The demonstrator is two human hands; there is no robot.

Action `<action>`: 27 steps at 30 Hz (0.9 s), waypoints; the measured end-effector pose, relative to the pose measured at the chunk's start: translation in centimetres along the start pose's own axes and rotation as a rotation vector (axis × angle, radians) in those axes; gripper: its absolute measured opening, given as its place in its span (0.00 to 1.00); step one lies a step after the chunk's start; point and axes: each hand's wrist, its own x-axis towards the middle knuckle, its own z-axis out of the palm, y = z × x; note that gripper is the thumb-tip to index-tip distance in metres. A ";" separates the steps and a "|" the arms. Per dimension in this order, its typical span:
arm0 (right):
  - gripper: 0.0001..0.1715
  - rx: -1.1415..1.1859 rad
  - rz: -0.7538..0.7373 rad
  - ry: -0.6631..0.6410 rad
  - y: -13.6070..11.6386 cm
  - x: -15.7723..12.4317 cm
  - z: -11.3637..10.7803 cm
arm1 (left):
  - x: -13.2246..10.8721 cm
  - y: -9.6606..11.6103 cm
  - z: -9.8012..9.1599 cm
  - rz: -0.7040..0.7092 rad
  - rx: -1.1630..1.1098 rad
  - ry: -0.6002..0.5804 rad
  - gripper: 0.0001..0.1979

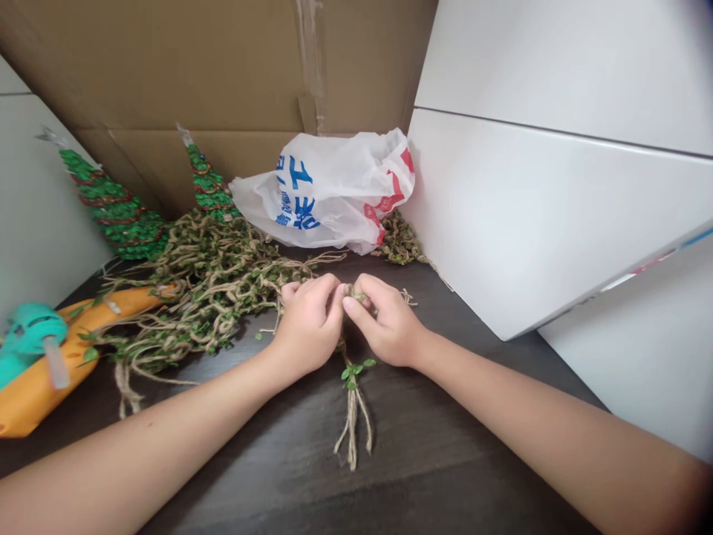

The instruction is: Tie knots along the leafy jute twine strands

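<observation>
My left hand [309, 325] and my right hand [385, 319] meet at the middle of the dark wood table [423, 461]. Their fingertips pinch a knotted jute twine vine [352, 386] from either side. Small green leaves sit on the vine just below my fingers, and its frayed twine ends hang towards me on the tabletop. The part held between my fingers is mostly hidden. To the left of my left hand lies a tangled heap of similar leafy twine vines [206, 301], with one strand reaching close to my left fingers.
Green sequinned cone trees [114, 206] [207, 182] stand at back left, beside an orange carrot-shaped object [67, 357] with a teal clip [30, 334]. A white plastic bag [326, 189] rests against cardboard [194, 74]. White panels [529, 215] lean at right.
</observation>
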 end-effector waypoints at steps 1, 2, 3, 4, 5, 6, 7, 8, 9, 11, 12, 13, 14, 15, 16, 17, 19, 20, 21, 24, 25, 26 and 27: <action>0.19 0.003 -0.002 -0.006 -0.1 0.0 0.0 | 0.0 0.0 0.0 -0.006 0.002 -0.006 0.13; 0.20 0.007 -0.008 -0.012 -0.2 0.0 0.0 | 0.1 0.0 0.0 -0.013 0.006 -0.012 0.13; 0.20 0.012 -0.014 -0.016 -0.3 -0.1 -0.1 | 0.1 0.0 0.0 -0.021 0.013 -0.016 0.13; 0.21 0.015 -0.019 -0.011 -0.3 -0.1 -0.1 | 0.1 0.0 0.0 -0.029 0.022 -0.018 0.13; 0.22 0.016 -0.020 0.006 -0.4 -0.1 -0.1 | 0.1 0.0 0.1 -0.036 0.031 -0.017 0.14; 0.22 0.017 -0.011 0.033 -0.3 -0.1 -0.1 | 0.1 0.0 0.1 -0.041 0.042 -0.013 0.14; 0.22 0.020 0.013 0.066 -0.3 -0.1 -0.1 | 0.1 0.0 0.1 -0.045 0.050 -0.004 0.14; 0.23 0.028 0.050 0.104 -0.2 0.0 0.0 | 0.1 0.0 0.1 -0.046 0.055 0.007 0.15; 0.23 0.042 0.094 0.139 0.0 0.0 0.0 | 0.0 0.0 0.1 -0.045 0.053 0.017 0.15; 0.23 0.076 0.183 0.180 0.4 0.3 0.0 | -0.1 -0.1 0.1 -0.043 0.035 0.033 0.16; 0.22 0.086 0.213 0.191 0.6 0.4 0.1 | -0.1 -0.1 0.1 -0.043 0.022 0.040 0.16; 0.20 0.086 0.223 0.202 0.7 0.5 0.1 | -0.1 -0.1 0.1 -0.044 0.011 0.043 0.16; 0.16 0.076 0.212 0.216 0.8 0.5 0.1 | -0.1 -0.1 0.1 -0.045 0.005 0.044 0.16; 0.11 0.058 0.183 0.229 0.9 0.6 0.1 | -0.1 -0.1 0.1 -0.046 0.001 0.043 0.16; 0.07 0.038 0.140 0.239 0.8 0.6 0.1 | -0.1 0.0 0.1 -0.046 0.000 0.038 0.15; 0.07 0.020 0.092 0.238 0.7 0.5 0.1 | -0.1 0.0 0.1 -0.046 0.000 0.032 0.15; 0.09 -0.018 0.025 0.182 0.5 0.4 0.0 | -0.1 0.0 0.1 -0.043 -0.006 0.021 0.14; 0.10 -0.041 0.021 0.130 0.4 0.3 0.0 | 0.0 0.0 0.1 -0.040 -0.014 0.019 0.14; 0.11 -0.070 0.033 0.075 0.3 0.3 0.1 | 0.0 0.0 0.1 -0.036 -0.024 0.018 0.14; 0.20 -0.159 0.083 -0.026 0.3 0.3 0.2 | 0.0 0.0 0.0 -0.026 -0.058 0.020 0.14; 0.21 -0.164 0.089 -0.029 0.4 0.3 0.3 | 0.0 0.0 0.0 -0.026 -0.066 0.021 0.14; 0.21 -0.150 0.092 -0.018 0.4 0.3 0.3 | 0.0 0.0 0.0 -0.027 -0.071 0.023 0.14; 0.20 -0.119 0.097 0.005 0.4 0.3 0.3 | -0.1 0.1 -0.1 -0.028 -0.076 0.022 0.14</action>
